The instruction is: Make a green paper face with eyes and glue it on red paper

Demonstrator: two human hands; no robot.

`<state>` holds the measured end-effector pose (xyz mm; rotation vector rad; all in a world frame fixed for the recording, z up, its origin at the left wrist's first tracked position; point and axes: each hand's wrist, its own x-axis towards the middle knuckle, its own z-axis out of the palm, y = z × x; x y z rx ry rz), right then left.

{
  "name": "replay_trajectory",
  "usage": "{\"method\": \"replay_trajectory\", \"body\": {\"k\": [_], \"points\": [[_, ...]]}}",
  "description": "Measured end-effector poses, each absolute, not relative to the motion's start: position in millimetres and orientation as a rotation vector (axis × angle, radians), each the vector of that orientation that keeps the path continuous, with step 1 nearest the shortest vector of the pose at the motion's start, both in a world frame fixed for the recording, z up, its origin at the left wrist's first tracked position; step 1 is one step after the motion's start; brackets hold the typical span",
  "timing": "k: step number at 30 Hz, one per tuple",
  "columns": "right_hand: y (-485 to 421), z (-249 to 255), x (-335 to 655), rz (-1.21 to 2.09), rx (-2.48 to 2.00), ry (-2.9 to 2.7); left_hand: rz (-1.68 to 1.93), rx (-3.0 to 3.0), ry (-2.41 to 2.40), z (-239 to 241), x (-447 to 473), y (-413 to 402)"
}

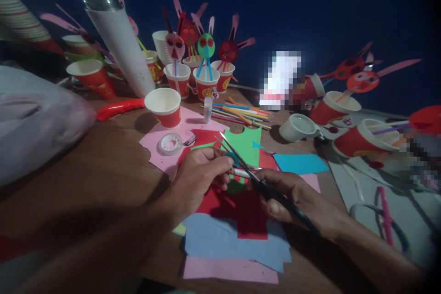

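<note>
My left hand (203, 172) pinches a small piece of blue paper (232, 158) between thumb and fingers. Wrapped around black-handled scissors (283, 202), my right hand (292, 195) holds their metal blades pointing up and left, close beside the blue piece. Whether the blades touch the paper I cannot tell. Beneath both hands lie sheets of red paper (251, 216), with a green sheet (246, 140) that has a rounded cutout just behind. A green round piece (237, 184) shows partly between my hands.
Left of the papers are a tape roll (170, 144) and a paper cup (163, 108). Colored sticks (241, 112) lie behind. Cups holding paper rabbit faces, like the green one (206, 46), stand at the back. A white mug (298, 127) and a blue sheet (300, 164) sit rightward.
</note>
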<state>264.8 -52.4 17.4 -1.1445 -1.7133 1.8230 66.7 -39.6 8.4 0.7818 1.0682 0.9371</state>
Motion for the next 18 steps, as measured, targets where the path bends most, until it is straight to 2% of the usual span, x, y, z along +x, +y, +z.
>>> {"method": "replay_trajectory", "body": {"k": [18], "points": [[-47.0,22.1,275.4,1.74,-1.242,-1.879,0.87,0.813,1.053,7.5,64.9,-38.0]]}}
